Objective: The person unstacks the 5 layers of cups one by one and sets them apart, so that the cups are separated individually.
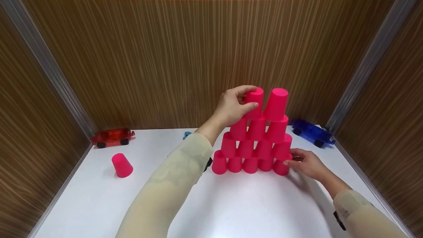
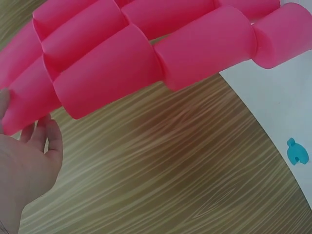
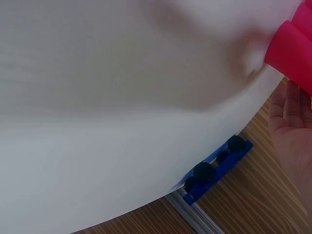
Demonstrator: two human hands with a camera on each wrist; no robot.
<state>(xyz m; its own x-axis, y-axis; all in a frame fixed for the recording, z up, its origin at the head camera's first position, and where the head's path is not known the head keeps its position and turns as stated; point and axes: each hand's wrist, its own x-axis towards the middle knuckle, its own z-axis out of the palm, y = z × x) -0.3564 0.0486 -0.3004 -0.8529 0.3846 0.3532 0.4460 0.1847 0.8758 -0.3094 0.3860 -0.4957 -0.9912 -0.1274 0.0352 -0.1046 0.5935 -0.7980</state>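
Upside-down pink cups stand stacked in a tiered pyramid, several in the bottom row and two on top. My left hand point(image 1: 233, 104) grips the left top cup point(image 1: 254, 96), thumb on its near side and fingers behind. In the left wrist view, that cup point(image 2: 34, 95) stands at the edge of the stack with my left hand point(image 2: 34, 165) around it. The other top cup point(image 1: 278, 104) stands just right of it. Low at the right, my right hand point(image 1: 309, 164) rests with loose fingers against the end cup point(image 1: 281, 168) of the bottom row.
One pink cup point(image 1: 122, 165) stands alone on the white table point(image 1: 82, 205) at the left. A red toy car point(image 1: 112, 137) sits at the back left, a blue one point(image 1: 312, 132) at the back right. A small blue piece point(image 1: 187, 135) lies near the wood-patterned back wall point(image 1: 158, 66).
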